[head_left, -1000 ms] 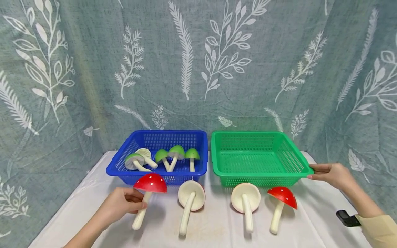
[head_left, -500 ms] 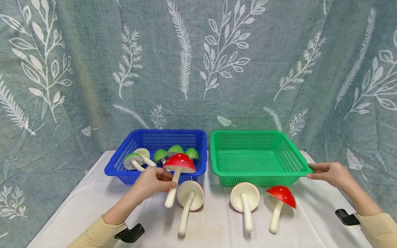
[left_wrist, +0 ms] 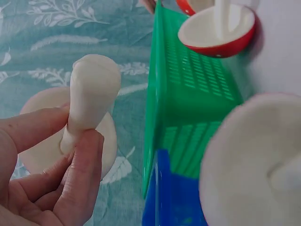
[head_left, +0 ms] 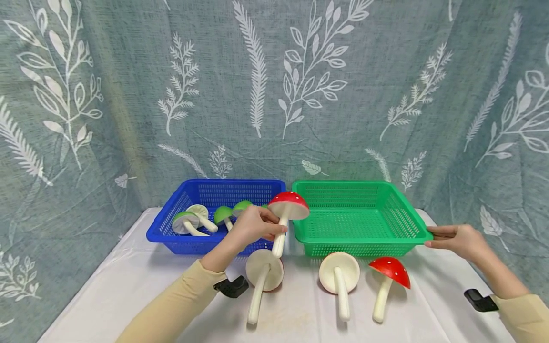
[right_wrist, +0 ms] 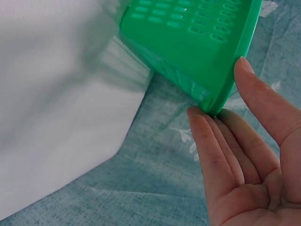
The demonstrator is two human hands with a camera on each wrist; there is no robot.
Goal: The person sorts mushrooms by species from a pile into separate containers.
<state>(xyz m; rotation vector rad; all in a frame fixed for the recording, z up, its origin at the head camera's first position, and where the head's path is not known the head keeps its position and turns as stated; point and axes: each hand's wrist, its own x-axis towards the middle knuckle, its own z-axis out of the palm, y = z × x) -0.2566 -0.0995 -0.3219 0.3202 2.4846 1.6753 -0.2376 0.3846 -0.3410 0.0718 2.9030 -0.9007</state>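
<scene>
A toy mushroom with a white-dotted red cap (head_left: pixel 288 206) is pinched by its white stem in my left hand (head_left: pixel 250 223), raised where the two baskets meet. In the left wrist view, thumb and fingertips press either side of the stem (left_wrist: pixel 96 87). My right hand (head_left: pixel 461 242) holds the near right corner of the green basket (head_left: pixel 364 242). The right wrist view has its thumb on one side of the rim (right_wrist: pixel 244 47) and fingers on the other. Just below the held mushroom, another red-capped mushroom (head_left: pixel 259 290) lies underside up.
The blue basket (head_left: pixel 193 247) at left contains several green-capped mushrooms (head_left: pixel 186 223), partly hidden by my left hand. Two more red-capped mushrooms, one underside up (head_left: pixel 340 281) and one cap up (head_left: pixel 389 274), lie before the green basket. A patterned curtain (head_left: pixel 274 95) hangs behind the white-covered table (head_left: pixel 300 328).
My left hand has lifted the red mushroom and carried it right and away from me, from the table in front of the blue basket to the baskets' inner edges. The right hand stays put.
</scene>
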